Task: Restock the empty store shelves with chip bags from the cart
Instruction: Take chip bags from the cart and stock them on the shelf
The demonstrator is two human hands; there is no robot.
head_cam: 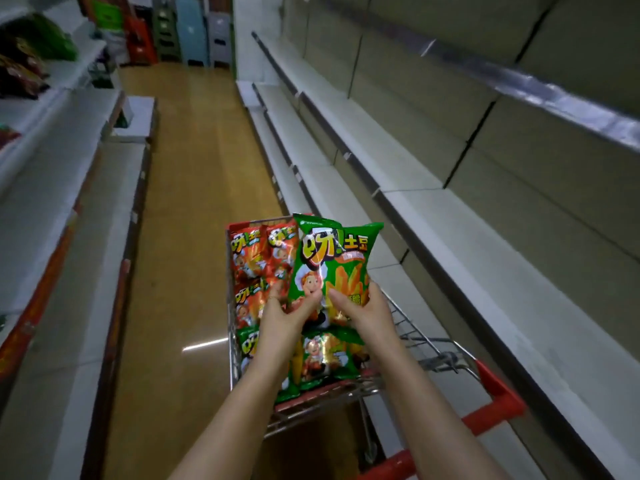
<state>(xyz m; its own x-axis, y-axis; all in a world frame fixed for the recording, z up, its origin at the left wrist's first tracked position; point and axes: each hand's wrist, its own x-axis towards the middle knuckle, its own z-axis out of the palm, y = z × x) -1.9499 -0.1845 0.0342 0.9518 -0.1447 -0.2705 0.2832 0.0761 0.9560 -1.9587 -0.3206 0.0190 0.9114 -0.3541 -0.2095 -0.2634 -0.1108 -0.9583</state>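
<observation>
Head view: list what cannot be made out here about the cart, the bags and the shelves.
- Head view, cart: its wheels are cut off by the bottom edge, its depth hidden by the bags.
- Number of bags: those underneath are covered by the top layer, the raised green bag, the left hand and the right hand.
- Left shelves: stocked packets blurred and cut by the edge.
- Right shelves: price tags too small.
</observation>
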